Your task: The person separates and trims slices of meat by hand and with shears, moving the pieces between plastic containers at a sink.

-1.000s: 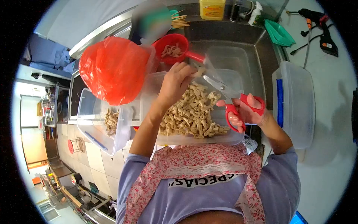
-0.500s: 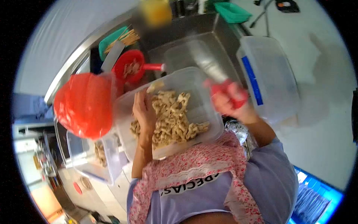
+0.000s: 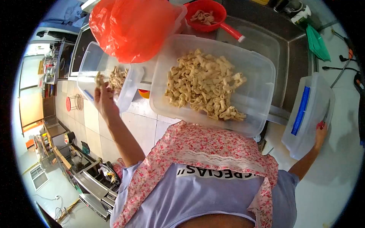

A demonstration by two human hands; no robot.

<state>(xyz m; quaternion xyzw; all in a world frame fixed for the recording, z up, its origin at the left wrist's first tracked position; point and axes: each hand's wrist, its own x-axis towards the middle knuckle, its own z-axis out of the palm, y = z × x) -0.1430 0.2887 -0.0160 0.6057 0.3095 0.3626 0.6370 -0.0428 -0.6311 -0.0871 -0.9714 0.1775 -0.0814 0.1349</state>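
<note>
My left hand [image 3: 105,99] is closed on a tan, knobbly food piece [image 3: 99,79], raised over the clear plastic bin [image 3: 86,62] on the left. That bin has a pile of similar pieces [image 3: 118,78] in it. Out at the far right, my right hand [image 3: 321,133] grips red-handled scissors [image 3: 326,114] beside a clear container with a blue clasp [image 3: 301,110]. Between my hands stands a large translucent tub [image 3: 258,81], holding a heap of tan, folded food pieces [image 3: 205,83]. Their exact kind I cannot make out.
A red plastic bag [image 3: 127,28] bulges over the left bin. Behind the tub, a red strainer [image 3: 220,17] with a handle holds pale pieces, next to a metal sink [image 3: 294,53]. A green basket [image 3: 318,42] is at the back right. A red stool [image 3: 72,103] stands on the tiled floor.
My left hand has left the large tub and moved left with a food piece. My right hand has swung farther right with the scissors. The view has turned left.
</note>
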